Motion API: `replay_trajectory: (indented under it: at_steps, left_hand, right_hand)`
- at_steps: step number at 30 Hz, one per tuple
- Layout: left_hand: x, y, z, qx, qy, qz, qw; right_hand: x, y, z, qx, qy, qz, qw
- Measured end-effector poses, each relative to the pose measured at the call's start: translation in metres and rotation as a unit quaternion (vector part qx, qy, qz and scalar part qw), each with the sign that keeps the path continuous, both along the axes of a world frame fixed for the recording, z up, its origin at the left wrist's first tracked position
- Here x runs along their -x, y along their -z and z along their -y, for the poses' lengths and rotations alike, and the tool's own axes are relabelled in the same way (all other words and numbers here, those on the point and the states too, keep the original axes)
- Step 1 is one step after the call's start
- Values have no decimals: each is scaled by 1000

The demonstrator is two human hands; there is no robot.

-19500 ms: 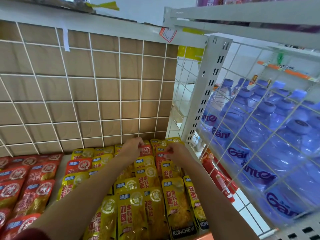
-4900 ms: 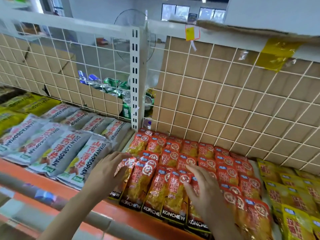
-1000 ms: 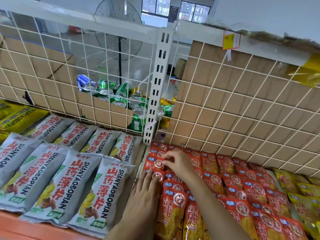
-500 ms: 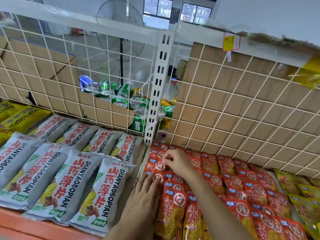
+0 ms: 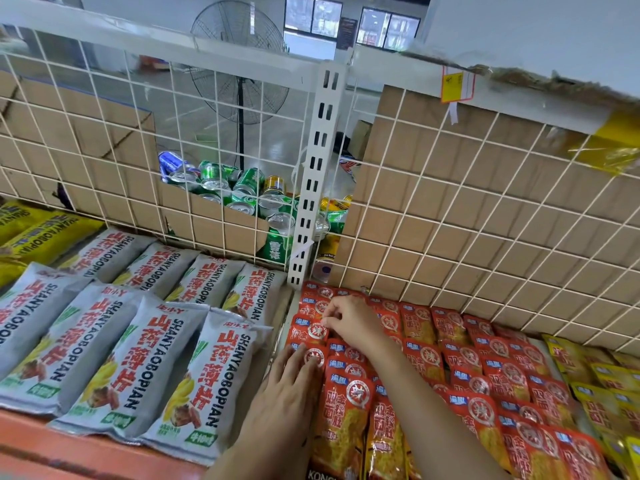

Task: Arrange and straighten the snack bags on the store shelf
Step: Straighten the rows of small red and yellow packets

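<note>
Overlapping rows of red snack bags (image 5: 460, 372) fill the shelf right of the white upright post. My left hand (image 5: 292, 386) lies flat, fingers spread, on the left column of red bags near the front. My right hand (image 5: 346, 320) reaches further back and pinches the top edge of a red bag (image 5: 311, 329) in that same left column. Grey snack bags (image 5: 138, 348) lie in rows on the left half of the shelf. Yellow bags (image 5: 602, 379) sit at the far right.
A white wire grid (image 5: 485, 216) backed with cardboard closes the shelf's rear. The white slotted post (image 5: 317, 174) divides the two bays. Drink cans (image 5: 242, 192) are stacked behind the grid. The orange shelf lip (image 5: 52, 448) runs along the front. Yellow packs (image 5: 31, 230) lie far left.
Both hands stay on the left column of red bags; my right hand's fingers have shifted slightly on the rear bag's top edge. The view has moved a little closer.
</note>
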State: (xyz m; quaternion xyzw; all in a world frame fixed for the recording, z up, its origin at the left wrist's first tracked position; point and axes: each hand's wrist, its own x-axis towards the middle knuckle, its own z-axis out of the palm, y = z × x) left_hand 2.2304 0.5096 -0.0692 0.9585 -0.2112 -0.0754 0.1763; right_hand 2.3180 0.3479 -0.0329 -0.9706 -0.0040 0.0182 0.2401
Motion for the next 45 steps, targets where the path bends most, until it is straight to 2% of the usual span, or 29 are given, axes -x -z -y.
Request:
replay_trajectory:
  at_steps: [8,11,15,16,25,31,34,39,45]
  left_hand:
    - [0,-1,0,11,4,30,999]
    - [-1,0,-1,-24,3,21,999]
    - [0,4,1,0,-1,28,1000]
    - [-1,7,2,0,10,48,999]
    - [3,2,-1,-17,14,48,999]
    - [3,1,-1,6,18,53,998]
    - [3,0,-3,29,-5,51,998]
    - [1,0,-6,84,32,108,990]
    - [-7,-6,1,132,82,170,973]
  right_hand:
    - [0,3,0,-20,15,4,1000]
    - [-1,4,-1,-20,19,2,1000]
    - [-1,4,-2,-17,21,2,1000]
    - [0,4,-2,-16,22,4,1000]
    - [12,1,-1,-47,54,39,997]
    - [21,2,-5,16,42,31,999]
    - [25,-1,-10,12,51,38,998]
    - [49,-19,1,7,83,80,993]
    - [109,-32,38,20,137,84,987]
